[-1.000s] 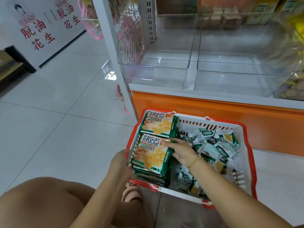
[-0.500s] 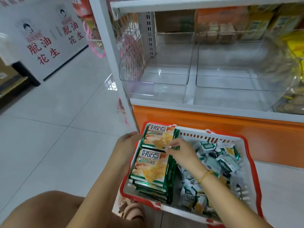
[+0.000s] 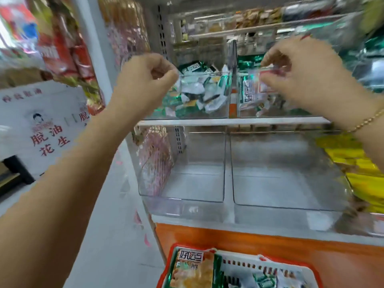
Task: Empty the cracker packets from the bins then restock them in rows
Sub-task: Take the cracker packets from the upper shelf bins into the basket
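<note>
My left hand is raised with its fingers curled at the front left corner of the upper left clear bin, which holds several small green-and-white cracker packets. My right hand pinches the front rim of the upper right clear bin, by a red-and-white label; larger packets lie inside. On the shelf below stand two bare clear bins, the lower left bin and the lower right bin. A red basket on the floor holds stacked large packets and small ones. The view is blurred.
An orange shelf base runs under the lower bins. Yellow packs fill the shelf at right. A white upright post and hanging red snack bags stand at left, with tiled floor beside the basket.
Both hands have left the packets in the basket and risen to the upper shelf bins. The view has tilted up, so the basket now sits at the bottom edge.
</note>
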A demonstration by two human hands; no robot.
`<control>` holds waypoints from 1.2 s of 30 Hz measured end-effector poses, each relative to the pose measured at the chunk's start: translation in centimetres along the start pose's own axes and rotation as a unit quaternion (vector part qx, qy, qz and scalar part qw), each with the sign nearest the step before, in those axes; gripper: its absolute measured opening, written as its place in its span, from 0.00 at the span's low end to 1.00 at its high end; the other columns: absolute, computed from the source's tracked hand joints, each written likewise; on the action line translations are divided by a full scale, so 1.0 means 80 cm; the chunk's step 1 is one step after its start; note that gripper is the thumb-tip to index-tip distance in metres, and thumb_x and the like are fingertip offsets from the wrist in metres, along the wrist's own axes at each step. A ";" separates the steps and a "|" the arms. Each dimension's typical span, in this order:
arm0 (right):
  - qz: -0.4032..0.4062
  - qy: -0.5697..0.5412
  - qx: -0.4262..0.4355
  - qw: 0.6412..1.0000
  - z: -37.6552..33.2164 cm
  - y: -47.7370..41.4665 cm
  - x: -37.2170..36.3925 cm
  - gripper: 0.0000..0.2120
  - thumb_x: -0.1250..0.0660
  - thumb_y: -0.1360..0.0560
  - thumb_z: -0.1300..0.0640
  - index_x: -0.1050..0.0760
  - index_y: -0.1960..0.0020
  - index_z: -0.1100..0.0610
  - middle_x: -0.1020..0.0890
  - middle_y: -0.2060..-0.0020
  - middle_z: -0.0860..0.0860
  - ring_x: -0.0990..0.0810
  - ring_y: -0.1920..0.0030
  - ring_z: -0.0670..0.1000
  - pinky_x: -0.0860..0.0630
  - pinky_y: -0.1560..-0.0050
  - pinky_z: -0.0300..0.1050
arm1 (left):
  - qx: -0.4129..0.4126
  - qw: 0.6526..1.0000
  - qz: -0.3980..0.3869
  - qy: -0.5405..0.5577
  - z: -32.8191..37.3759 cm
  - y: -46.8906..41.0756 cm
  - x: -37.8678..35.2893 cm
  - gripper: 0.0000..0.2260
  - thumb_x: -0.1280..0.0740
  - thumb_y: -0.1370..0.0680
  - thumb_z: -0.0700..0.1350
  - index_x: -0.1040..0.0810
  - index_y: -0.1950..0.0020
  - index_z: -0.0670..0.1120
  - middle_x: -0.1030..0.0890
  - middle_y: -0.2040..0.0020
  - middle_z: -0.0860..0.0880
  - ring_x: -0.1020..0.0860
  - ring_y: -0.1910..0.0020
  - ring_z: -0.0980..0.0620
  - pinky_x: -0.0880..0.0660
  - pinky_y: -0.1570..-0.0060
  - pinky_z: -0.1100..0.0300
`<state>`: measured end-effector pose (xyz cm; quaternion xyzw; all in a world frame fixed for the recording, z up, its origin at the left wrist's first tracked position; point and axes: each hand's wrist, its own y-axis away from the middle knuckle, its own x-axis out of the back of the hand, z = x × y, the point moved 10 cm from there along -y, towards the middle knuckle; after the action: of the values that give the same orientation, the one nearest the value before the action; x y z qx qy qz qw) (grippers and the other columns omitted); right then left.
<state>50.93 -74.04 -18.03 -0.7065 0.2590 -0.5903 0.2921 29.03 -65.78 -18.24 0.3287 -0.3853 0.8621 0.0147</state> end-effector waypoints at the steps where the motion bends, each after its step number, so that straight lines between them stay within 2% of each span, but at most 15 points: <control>1: -0.007 0.033 0.004 0.999 0.010 -0.018 0.002 0.12 0.32 0.25 0.55 0.23 0.44 0.58 0.22 0.49 0.59 0.25 0.47 0.58 0.33 0.48 0.49 | -0.010 1.000 -0.013 -0.012 0.000 -0.023 -0.004 0.05 0.34 0.22 0.48 0.20 0.53 0.48 0.23 0.64 0.56 0.26 0.67 0.65 0.30 0.65 0.71; 4: -0.040 0.079 -0.011 0.996 0.037 -0.059 0.004 0.12 0.32 0.24 0.54 0.21 0.45 0.59 0.20 0.47 0.60 0.25 0.45 0.59 0.32 0.48 0.48 | -0.020 0.997 -0.051 -0.047 -0.007 -0.087 -0.023 0.06 0.33 0.23 0.47 0.20 0.50 0.47 0.20 0.57 0.52 0.22 0.58 0.56 0.25 0.59 0.63; 7: -0.068 0.099 -0.052 0.991 0.076 -0.097 0.006 0.12 0.33 0.23 0.53 0.19 0.47 0.60 0.19 0.49 0.61 0.23 0.48 0.60 0.31 0.52 0.47 | -0.009 0.990 -0.106 -0.096 -0.021 -0.142 -0.055 0.08 0.32 0.23 0.47 0.20 0.47 0.46 0.20 0.53 0.49 0.23 0.55 0.51 0.29 0.57 0.60; 10: -0.150 0.128 -0.076 0.977 0.112 -0.126 -0.017 0.13 0.32 0.24 0.50 0.20 0.45 0.58 0.18 0.49 0.58 0.23 0.54 0.56 0.29 0.53 0.44 | -0.004 0.972 -0.178 -0.152 -0.038 -0.184 -0.100 0.10 0.31 0.23 0.47 0.20 0.44 0.44 0.20 0.48 0.48 0.24 0.52 0.51 0.29 0.50 0.58; 13: -0.233 0.128 -0.087 0.960 0.133 -0.143 -0.050 0.20 0.31 0.26 0.48 0.23 0.38 0.57 0.20 0.43 0.56 0.24 0.48 0.55 0.28 0.48 0.46 | 0.014 0.949 -0.230 -0.214 -0.060 -0.216 -0.138 0.18 0.30 0.25 0.49 0.23 0.39 0.41 0.21 0.43 0.44 0.24 0.47 0.46 0.27 0.41 0.52; 16: -0.300 0.136 -0.081 0.941 0.140 -0.151 -0.083 0.29 0.32 0.27 0.42 0.30 0.30 0.54 0.25 0.36 0.54 0.26 0.39 0.56 0.30 0.39 0.49 | 0.034 0.922 -0.259 -0.286 -0.079 -0.230 -0.157 0.26 0.29 0.26 0.53 0.28 0.38 0.36 0.23 0.45 0.41 0.25 0.48 0.42 0.27 0.47 0.51; 18: -0.340 0.143 -0.081 0.926 0.146 -0.153 -0.106 0.32 0.35 0.26 0.41 0.35 0.27 0.54 0.29 0.31 0.55 0.30 0.34 0.56 0.34 0.34 0.49 | 0.044 0.906 -0.277 -0.317 -0.086 -0.229 -0.168 0.26 0.30 0.26 0.54 0.28 0.39 0.35 0.25 0.49 0.42 0.27 0.52 0.43 0.29 0.52 0.52; 20: -0.364 0.156 -0.082 0.915 0.153 -0.157 -0.123 0.33 0.38 0.24 0.40 0.39 0.25 0.56 0.33 0.28 0.55 0.33 0.30 0.56 0.37 0.31 0.48 | 0.049 0.895 -0.289 -0.337 -0.093 -0.228 -0.177 0.25 0.30 0.26 0.53 0.27 0.39 0.35 0.25 0.50 0.42 0.27 0.53 0.43 0.29 0.53 0.53; 23: -0.374 0.170 -0.081 0.908 0.165 -0.166 -0.138 0.35 0.39 0.24 0.39 0.41 0.24 0.55 0.36 0.26 0.55 0.36 0.29 0.56 0.39 0.30 0.50 | 0.038 0.890 -0.281 -0.356 -0.097 -0.235 -0.180 0.24 0.28 0.27 0.50 0.27 0.37 0.37 0.22 0.47 0.41 0.24 0.51 0.43 0.26 0.50 0.52; 26: -0.378 0.162 -0.077 0.909 0.165 -0.175 -0.145 0.35 0.36 0.25 0.41 0.40 0.24 0.56 0.33 0.28 0.56 0.33 0.31 0.57 0.35 0.31 0.52 | 0.031 0.898 -0.246 -0.362 -0.088 -0.239 -0.171 0.19 0.25 0.29 0.47 0.24 0.46 0.36 0.23 0.55 0.42 0.25 0.57 0.44 0.27 0.58 0.54; 30: -0.366 0.179 -0.049 0.912 0.161 -0.180 -0.143 0.33 0.29 0.27 0.50 0.37 0.26 0.56 0.29 0.32 0.56 0.29 0.35 0.57 0.30 0.34 0.51 | 0.006 0.926 -0.167 -0.340 -0.070 -0.243 -0.140 0.12 0.27 0.29 0.44 0.25 0.53 0.38 0.26 0.63 0.44 0.26 0.64 0.47 0.27 0.63 0.54; 32: -0.343 0.207 -0.038 0.915 0.161 -0.179 -0.138 0.31 0.28 0.27 0.51 0.34 0.28 0.58 0.25 0.36 0.56 0.26 0.39 0.56 0.27 0.39 0.48 | -0.013 0.940 -0.128 -0.316 -0.055 -0.239 -0.118 0.13 0.27 0.29 0.44 0.23 0.51 0.38 0.23 0.62 0.43 0.25 0.64 0.47 0.23 0.63 0.53; 36: -0.275 0.236 -0.016 0.932 0.146 -0.184 -0.126 0.23 0.30 0.26 0.50 0.28 0.35 0.59 0.21 0.45 0.56 0.23 0.49 0.56 0.24 0.49 0.48 | -0.073 0.958 -0.037 -0.275 -0.011 -0.213 -0.072 0.17 0.27 0.29 0.42 0.24 0.44 0.38 0.19 0.52 0.39 0.22 0.55 0.39 0.21 0.52 0.45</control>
<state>61.08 -55.42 -15.87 -0.5952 0.1253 -0.7929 0.0372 37.75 -51.90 -10.83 0.5651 -0.4240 0.7068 -0.0359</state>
